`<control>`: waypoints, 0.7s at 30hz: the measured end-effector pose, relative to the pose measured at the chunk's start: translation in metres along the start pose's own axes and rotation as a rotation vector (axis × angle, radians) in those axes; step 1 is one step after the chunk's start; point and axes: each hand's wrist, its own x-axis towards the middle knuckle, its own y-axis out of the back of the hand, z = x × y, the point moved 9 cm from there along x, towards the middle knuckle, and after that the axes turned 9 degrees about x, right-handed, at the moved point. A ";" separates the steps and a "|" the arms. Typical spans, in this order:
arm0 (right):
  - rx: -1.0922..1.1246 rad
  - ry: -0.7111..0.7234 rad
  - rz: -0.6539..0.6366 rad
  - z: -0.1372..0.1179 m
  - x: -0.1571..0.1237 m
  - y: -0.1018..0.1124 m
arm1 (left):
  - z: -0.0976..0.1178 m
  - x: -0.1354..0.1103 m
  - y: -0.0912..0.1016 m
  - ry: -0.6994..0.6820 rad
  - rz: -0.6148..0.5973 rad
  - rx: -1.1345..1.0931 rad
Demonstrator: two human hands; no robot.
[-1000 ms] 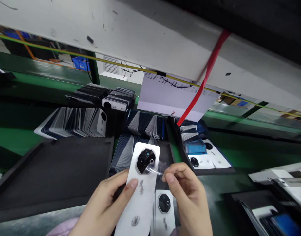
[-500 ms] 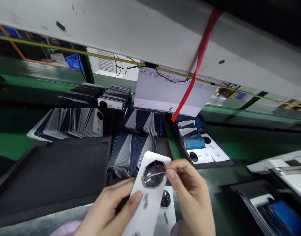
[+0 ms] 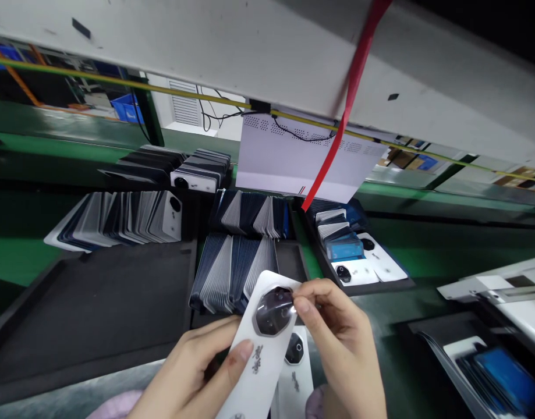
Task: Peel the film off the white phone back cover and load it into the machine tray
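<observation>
A factory assembly line: green conveyor belt (image 3: 446,250), black trays (image 3: 96,302) of stacked phone back covers (image 3: 119,218).

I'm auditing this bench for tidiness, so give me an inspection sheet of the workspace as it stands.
Surface: green bench carrying black trays.
Job's things: white back cover with clear film over its camera island; second cover beneath.
Clutter: rows of stacked covers in trays; loose covers at right.
Hands: left hand grips the white back cover; right hand pinches the film's edge.
Cables: black wires, yellow cord, red strap.
Surroundings: white overhead beam, blue bin.
</observation>
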 end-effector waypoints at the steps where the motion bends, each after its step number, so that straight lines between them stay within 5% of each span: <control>1: 0.004 0.000 -0.001 0.000 0.000 0.000 | -0.001 0.001 -0.001 -0.008 -0.008 0.000; 21: 0.150 -0.016 0.053 -0.003 -0.002 -0.004 | -0.007 0.001 -0.001 -0.017 -0.003 -0.090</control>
